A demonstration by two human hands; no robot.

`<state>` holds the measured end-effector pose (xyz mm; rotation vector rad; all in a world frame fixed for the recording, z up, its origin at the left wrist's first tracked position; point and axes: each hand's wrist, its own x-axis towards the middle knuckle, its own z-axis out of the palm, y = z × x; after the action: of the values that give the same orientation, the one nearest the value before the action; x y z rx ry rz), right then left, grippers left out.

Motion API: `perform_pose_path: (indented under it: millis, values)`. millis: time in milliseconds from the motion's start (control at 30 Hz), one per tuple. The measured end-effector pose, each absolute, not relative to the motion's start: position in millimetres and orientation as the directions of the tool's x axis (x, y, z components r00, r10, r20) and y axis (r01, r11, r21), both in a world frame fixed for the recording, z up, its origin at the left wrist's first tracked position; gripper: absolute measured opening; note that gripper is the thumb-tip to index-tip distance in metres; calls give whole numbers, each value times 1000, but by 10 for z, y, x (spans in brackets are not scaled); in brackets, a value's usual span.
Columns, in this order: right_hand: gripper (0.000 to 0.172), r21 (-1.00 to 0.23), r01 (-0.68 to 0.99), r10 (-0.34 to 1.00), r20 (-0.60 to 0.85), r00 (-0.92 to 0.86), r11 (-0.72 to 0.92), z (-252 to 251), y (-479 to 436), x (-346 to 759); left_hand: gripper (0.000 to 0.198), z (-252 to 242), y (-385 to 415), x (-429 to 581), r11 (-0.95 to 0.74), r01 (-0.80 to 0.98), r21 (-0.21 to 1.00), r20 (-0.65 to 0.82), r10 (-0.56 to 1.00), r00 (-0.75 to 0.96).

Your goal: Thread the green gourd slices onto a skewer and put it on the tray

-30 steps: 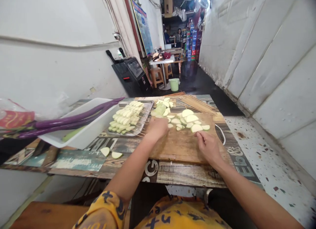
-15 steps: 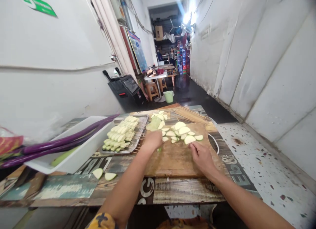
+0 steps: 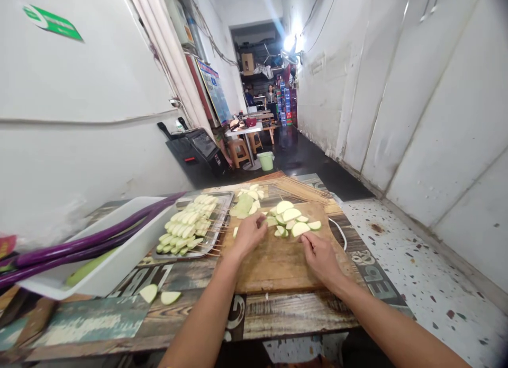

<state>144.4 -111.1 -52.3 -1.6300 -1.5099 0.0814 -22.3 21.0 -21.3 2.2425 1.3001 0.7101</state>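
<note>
My left hand (image 3: 252,233) is over the left part of the wooden cutting board (image 3: 273,272), its fingers loosely bent and apart, just left of the pale green-edged squash slices (image 3: 291,214). Farther right, my right hand (image 3: 323,257) is closed in a pinch at the near edge of one slice (image 3: 300,229). What lies between those fingertips is too small to make out. Beyond my left hand is a second group of slices (image 3: 250,193) with a larger pale green piece (image 3: 243,205). Skewered slices (image 3: 188,222) are stacked on a metal tray (image 3: 226,203) to the left.
Bamboo skewers (image 3: 304,190) lie behind the board. Long purple eggplants (image 3: 107,235) rest across a white bin (image 3: 91,275). Two loose slices (image 3: 170,297) lie near the table's front. Farther off are a green bucket (image 3: 265,160), a small table (image 3: 244,128) and a person (image 3: 271,95).
My left hand has gone from a closed shape to loosely bent, parted fingers, now near the slices. The right hand keeps its pinch at the same slice. The camera view has shifted slightly.
</note>
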Motion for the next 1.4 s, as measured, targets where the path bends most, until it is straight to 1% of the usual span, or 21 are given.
perform_pose_path:
  millis: [67, 167, 267, 333, 400, 467, 567, 633, 700, 833, 933, 1033, 1133, 1200, 1233, 1267, 1333, 1367, 1400]
  values:
    - [28, -627, 769, 840, 477, 257, 121, -509, -1121, 1446, 21, -265, 227, -227, -395, 591, 703, 245, 915, 320]
    - [29, -629, 771, 860, 443, 253, 97, -492, -1130, 1450, 25, -322, 253, -226, -276, 447, 851, 202, 957, 207]
    - [29, -623, 778, 868, 429, 250, 84, -477, -1132, 1454, 30, -327, 267, -211, -164, 229, 960, 130, 979, 157]
    - [29, -624, 776, 870, 429, 244, 90, -460, -1141, 1453, 29, -288, 258, -200, -72, 43, 996, 66, 989, 130]
    - [28, -624, 772, 874, 438, 212, 125, -438, -1160, 1448, 25, -222, 233, -194, 46, -155, 987, -25, 990, 135]
    - [27, -605, 772, 877, 459, 141, 192, -418, -1187, 1440, 19, -153, 204, -193, 157, -312, 937, -108, 980, 170]
    - [25, -544, 774, 866, 500, -11, 324, -414, -1229, 1430, 11, -91, 189, -191, 236, -426, 874, -172, 968, 184]
    - [23, -506, 773, 855, 511, -89, 383, -431, -1243, 1429, 11, -89, 204, -191, 251, -466, 848, -189, 966, 175]
    - [22, -485, 780, 847, 522, -104, 395, -455, -1241, 1434, 13, -109, 228, -195, 256, -483, 837, -198, 966, 169]
    - [21, -487, 802, 835, 550, -25, 345, -481, -1210, 1452, 14, -157, 256, -204, 197, -426, 883, -163, 980, 116]
    - [21, -492, 810, 829, 559, 13, 319, -470, -1195, 1458, 15, -162, 249, -201, 173, -423, 889, -133, 983, 123]
    - [21, -492, 803, 829, 560, -2, 335, -456, -1200, 1454, 14, -134, 237, -197, 178, -468, 866, -137, 983, 120]
    - [20, -485, 793, 826, 562, -40, 368, -457, -1210, 1446, 12, -101, 238, -204, 222, -541, 811, -177, 975, 135]
    - [20, -478, 792, 826, 561, -56, 379, -467, -1211, 1444, 11, -104, 249, -214, 236, -545, 805, -192, 972, 138]
    - [20, -479, 793, 827, 559, -53, 375, -472, -1210, 1445, 12, -118, 257, -220, 217, -508, 834, -183, 976, 118]
    - [20, -486, 795, 832, 553, -41, 362, -476, -1208, 1447, 14, -140, 266, -227, 179, -434, 883, -157, 984, 87]
    - [21, -515, 797, 848, 529, 6, 316, -479, -1201, 1454, 17, -202, 278, -241, 62, -192, 979, -56, 998, 35]
    - [22, -534, 794, 856, 516, 33, 291, -477, -1197, 1458, 17, -235, 279, -247, -7, -49, 999, 9, 999, 42]
    - [22, -553, 787, 860, 507, 60, 272, -474, -1193, 1461, 17, -265, 274, -249, -79, 81, 994, 73, 995, 69]
